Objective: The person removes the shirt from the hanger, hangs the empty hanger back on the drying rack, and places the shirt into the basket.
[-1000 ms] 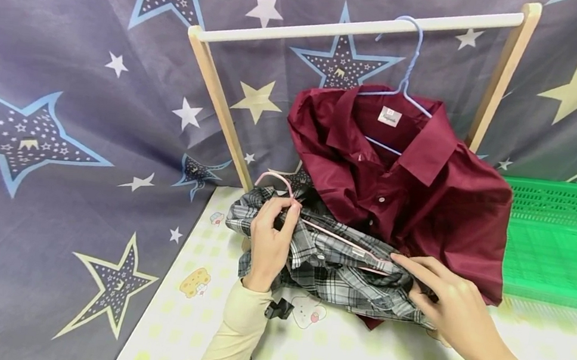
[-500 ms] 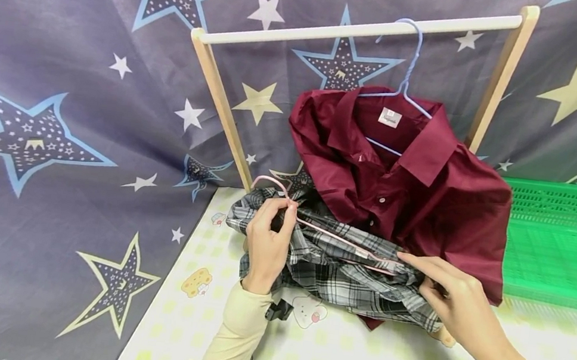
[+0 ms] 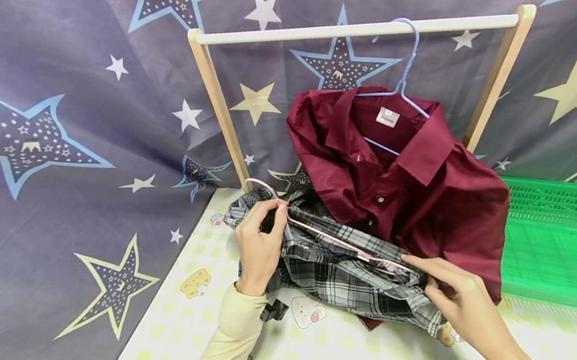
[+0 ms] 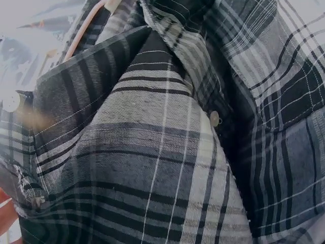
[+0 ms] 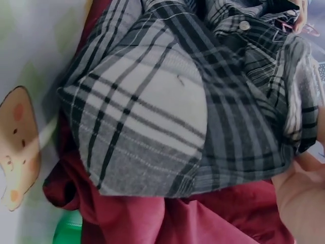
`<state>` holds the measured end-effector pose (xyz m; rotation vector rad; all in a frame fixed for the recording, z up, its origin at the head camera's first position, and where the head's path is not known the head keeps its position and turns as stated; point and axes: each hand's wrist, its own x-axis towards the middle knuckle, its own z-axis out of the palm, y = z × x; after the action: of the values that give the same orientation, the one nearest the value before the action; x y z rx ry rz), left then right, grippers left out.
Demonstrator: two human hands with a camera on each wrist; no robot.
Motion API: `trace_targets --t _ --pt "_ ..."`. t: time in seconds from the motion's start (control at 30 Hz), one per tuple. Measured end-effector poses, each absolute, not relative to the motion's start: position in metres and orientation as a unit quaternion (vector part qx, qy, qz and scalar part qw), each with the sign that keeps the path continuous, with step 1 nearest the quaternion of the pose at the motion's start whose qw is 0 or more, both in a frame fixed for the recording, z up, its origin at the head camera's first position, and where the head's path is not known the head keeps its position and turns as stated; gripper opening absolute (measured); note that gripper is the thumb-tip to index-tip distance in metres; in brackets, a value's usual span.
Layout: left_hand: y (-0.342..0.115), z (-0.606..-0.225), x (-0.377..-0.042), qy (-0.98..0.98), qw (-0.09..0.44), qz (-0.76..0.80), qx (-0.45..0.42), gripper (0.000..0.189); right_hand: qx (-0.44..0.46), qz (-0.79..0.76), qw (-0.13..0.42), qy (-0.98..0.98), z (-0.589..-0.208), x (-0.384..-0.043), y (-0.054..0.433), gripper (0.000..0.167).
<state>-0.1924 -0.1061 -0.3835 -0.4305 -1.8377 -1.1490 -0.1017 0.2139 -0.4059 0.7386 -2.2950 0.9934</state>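
Observation:
A grey-and-black plaid shirt lies bunched over the table, its buttons showing in the left wrist view. A thin pink hanger runs along its collar opening, with the hook sticking out at the left. My left hand pinches the hanger just below the hook between thumb and index finger. At the other end, my right hand grips the shirt's shoulder cloth, index finger stretched along the top edge. In the right wrist view, the plaid cloth hangs from the right hand over maroon fabric.
Behind, a maroon shirt hangs on a blue hanger from the rack's white bar. Its lower part reaches the table beside the plaid shirt. A green basket stands at the right. A star-patterned curtain covers the back.
My left hand has shifted slightly left with the pink hanger's hook. My right hand has edged right, and the plaid shirt's collar opening looks flatter and more stretched out.

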Motion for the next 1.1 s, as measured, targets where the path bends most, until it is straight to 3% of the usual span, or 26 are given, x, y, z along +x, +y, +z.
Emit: trace_targets --t 0.5,0.73,1.0,1.1 --pt "-0.114 -0.374 -0.193 -0.732 0.447 -0.486 -0.168 0.012 0.27 0.37 0.241 -0.856 -0.431 -0.104 0.218 0.066" --pt "-0.114 -0.376 -0.193 -0.744 0.436 -0.476 -0.173 0.011 0.243 0.36 0.241 -0.868 -0.429 -0.106 0.222 0.058" --pt "-0.112 -0.38 -0.194 -0.756 0.418 -0.467 -0.189 0.013 0.217 0.396 0.26 -0.854 -0.406 -0.102 0.227 0.08" --pt "-0.11 -0.381 -0.193 -0.763 0.416 -0.458 -0.189 0.013 0.218 0.396 0.254 -0.855 -0.396 -0.102 0.224 0.079"
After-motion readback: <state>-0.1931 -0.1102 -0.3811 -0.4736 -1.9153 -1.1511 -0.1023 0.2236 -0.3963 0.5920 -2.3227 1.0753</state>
